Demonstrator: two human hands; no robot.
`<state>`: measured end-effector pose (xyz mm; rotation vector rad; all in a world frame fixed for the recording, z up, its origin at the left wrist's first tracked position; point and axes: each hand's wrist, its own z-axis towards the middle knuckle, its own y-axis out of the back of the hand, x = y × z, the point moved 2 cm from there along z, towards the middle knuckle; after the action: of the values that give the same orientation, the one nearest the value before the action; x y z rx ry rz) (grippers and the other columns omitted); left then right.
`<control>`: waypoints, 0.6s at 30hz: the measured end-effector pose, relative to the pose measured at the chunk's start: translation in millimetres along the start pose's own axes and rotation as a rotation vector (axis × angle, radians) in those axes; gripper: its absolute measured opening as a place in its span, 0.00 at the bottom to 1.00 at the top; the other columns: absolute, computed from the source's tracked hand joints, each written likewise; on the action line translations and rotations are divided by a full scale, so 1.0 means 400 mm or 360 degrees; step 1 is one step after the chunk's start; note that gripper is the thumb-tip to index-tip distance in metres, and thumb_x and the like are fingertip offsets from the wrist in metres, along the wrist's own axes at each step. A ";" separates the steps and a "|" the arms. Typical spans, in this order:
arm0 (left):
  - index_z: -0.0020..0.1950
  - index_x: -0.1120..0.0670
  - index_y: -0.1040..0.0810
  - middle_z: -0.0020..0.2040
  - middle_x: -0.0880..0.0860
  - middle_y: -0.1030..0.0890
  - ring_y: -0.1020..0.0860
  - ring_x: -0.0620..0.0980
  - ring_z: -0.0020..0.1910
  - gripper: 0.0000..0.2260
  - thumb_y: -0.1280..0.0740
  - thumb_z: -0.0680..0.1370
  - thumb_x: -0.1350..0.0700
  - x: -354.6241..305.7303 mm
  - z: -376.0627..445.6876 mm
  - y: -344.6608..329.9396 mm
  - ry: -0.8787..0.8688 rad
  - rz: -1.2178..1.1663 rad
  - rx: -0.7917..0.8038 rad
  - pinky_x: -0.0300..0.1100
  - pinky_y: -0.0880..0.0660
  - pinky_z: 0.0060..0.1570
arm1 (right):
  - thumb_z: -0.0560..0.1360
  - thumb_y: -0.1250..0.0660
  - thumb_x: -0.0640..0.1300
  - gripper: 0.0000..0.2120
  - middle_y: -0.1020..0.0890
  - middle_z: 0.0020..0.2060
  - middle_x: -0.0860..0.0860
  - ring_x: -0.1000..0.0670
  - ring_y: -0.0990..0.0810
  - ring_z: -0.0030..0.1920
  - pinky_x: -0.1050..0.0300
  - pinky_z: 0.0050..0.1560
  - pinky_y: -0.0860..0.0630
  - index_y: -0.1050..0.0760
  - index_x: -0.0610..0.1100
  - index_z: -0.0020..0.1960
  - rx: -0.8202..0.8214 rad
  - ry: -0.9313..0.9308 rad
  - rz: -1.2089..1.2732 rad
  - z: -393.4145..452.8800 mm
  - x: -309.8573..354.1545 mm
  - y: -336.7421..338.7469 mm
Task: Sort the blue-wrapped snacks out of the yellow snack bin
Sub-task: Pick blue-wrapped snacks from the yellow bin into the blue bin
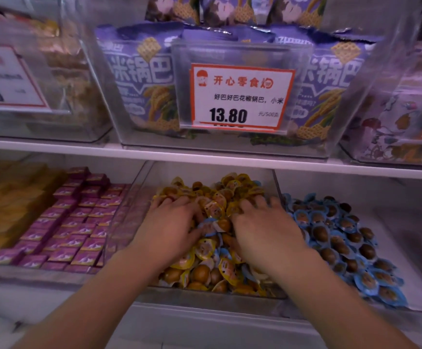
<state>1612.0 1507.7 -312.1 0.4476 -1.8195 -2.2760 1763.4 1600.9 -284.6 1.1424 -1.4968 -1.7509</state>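
Note:
A clear bin (275,295) on the lower shelf is heaped with yellow-wrapped snacks (205,250). A few blue-wrapped snacks (208,226) lie mixed in at the middle of the heap, between my hands. My left hand (169,227) lies palm down on the left of the pile, fingers spread into the wrappers. My right hand (265,227) lies palm down on the right of the pile, its fingers dug in too. Whether either hand pinches a snack is hidden under the fingers. To the right, a neighbouring bin holds only blue-wrapped snacks (343,238).
Pink boxed snacks (74,222) fill the bin on the left, with yellow packs (8,205) beyond. The shelf above (205,153) carries clear bins of purple bags (139,79) and a price card (241,96) reading 13.80, overhanging the lower bins.

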 end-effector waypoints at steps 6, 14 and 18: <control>0.68 0.38 0.28 0.64 0.50 0.29 0.32 0.58 0.64 0.25 0.42 0.74 0.30 -0.019 0.004 -0.017 -0.0106 0.0088 0.0272 0.54 0.42 0.67 | 0.77 0.38 0.58 0.21 0.28 0.64 0.44 0.38 0.34 0.67 0.41 0.64 0.39 0.25 0.49 0.65 0.0082 -0.0092 -0.0049 0.025 -0.003 -0.012; 0.58 0.40 0.20 0.55 0.45 0.24 0.27 0.53 0.59 0.16 0.37 0.74 0.36 0.014 0.001 0.000 -0.0074 -0.0133 0.0063 0.50 0.39 0.67 | 0.75 0.34 0.55 0.10 0.26 0.60 0.49 0.42 0.34 0.67 0.44 0.64 0.36 0.23 0.53 0.54 -0.0041 -0.0046 0.0240 0.021 -0.024 -0.006; 0.57 0.40 0.19 0.52 0.43 0.22 0.23 0.50 0.55 0.16 0.35 0.73 0.38 0.028 -0.019 0.026 -0.0058 -0.0382 -0.0089 0.47 0.29 0.60 | 0.74 0.31 0.55 0.06 0.23 0.53 0.54 0.47 0.28 0.61 0.50 0.61 0.32 0.24 0.55 0.43 -0.0197 -0.0054 0.0596 0.016 -0.037 0.014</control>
<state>1603.7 1494.7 -304.7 0.6505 -1.7996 -2.4993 1764.3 1615.3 -275.6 0.7180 -1.4868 -1.5833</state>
